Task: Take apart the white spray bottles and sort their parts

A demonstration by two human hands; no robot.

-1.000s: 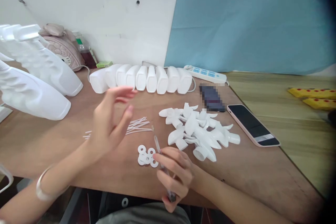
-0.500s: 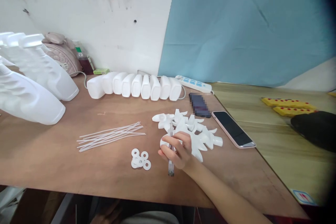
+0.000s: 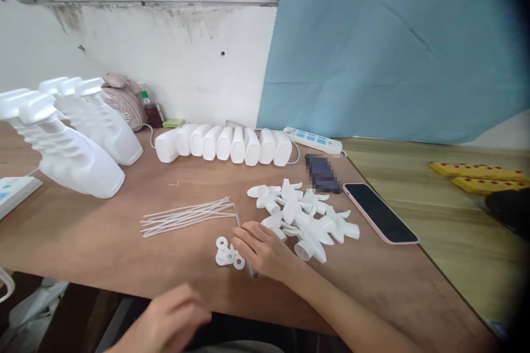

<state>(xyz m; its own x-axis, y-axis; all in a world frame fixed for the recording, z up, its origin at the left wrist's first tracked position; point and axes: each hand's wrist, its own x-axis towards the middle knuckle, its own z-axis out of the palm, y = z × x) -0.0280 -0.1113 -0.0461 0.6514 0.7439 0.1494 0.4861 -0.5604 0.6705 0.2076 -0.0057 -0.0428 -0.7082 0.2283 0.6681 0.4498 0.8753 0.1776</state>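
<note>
My right hand point(image 3: 263, 251) is closed around a slim screwdriver point(image 3: 252, 271) with a clear handle, and its thin shaft points away from me. Beneath and beside those fingers lie several white ring washers point(image 3: 222, 256), partly covered by the hand. Just right of the hand is a pile of white spray trigger heads point(image 3: 306, 220). Thin white plastic tubes point(image 3: 186, 217) lie in a loose bundle to the left. My left hand point(image 3: 176, 311) is at the table's front edge, blurred, and its fingers cannot be made out clearly.
A row of white bottles point(image 3: 224, 144) lines the back of the table point(image 3: 103, 242). Assembled spray bottles point(image 3: 83, 162) stand at the left. Two phones, one dark point(image 3: 323, 172) and one pink-edged point(image 3: 381, 213), lie at right. A power strip point(image 3: 313, 139) sits behind.
My right hand has moved left with the screwdriver, from the trigger heads to the washers. My left hand has come up to the table's front edge. The view has tilted up and shifted left.
</note>
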